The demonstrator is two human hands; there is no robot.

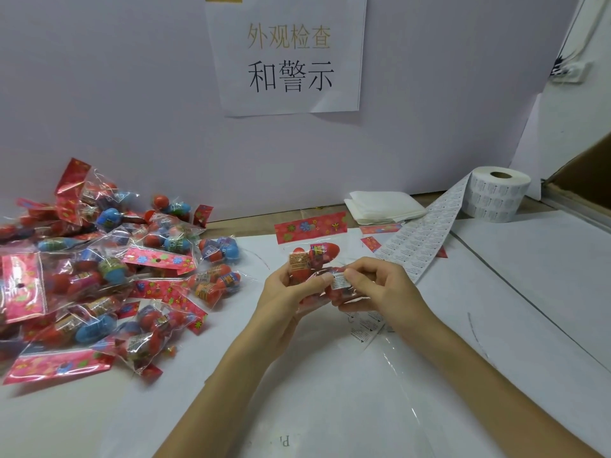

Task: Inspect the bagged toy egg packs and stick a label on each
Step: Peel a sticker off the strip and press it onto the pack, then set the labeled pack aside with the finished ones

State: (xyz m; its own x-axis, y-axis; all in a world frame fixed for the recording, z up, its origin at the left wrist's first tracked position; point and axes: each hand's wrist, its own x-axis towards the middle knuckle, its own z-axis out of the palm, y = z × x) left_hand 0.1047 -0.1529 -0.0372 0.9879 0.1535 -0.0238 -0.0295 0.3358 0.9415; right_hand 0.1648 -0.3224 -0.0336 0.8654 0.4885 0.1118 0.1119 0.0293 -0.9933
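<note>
While the left hand [284, 297] grips the egg pack [310, 259], long axis pointing away toward the wall [132, 94], the right hand [380, 287] pinches a label [340, 280] against it above the white surface [496, 325].

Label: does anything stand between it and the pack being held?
Nothing visible. The label sits on the pack, which the left hand and right hand grip, one thumb on either side of it.

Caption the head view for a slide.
Left hand and right hand grip a bagged egg pack, thumbs flanking a label on it.
</note>
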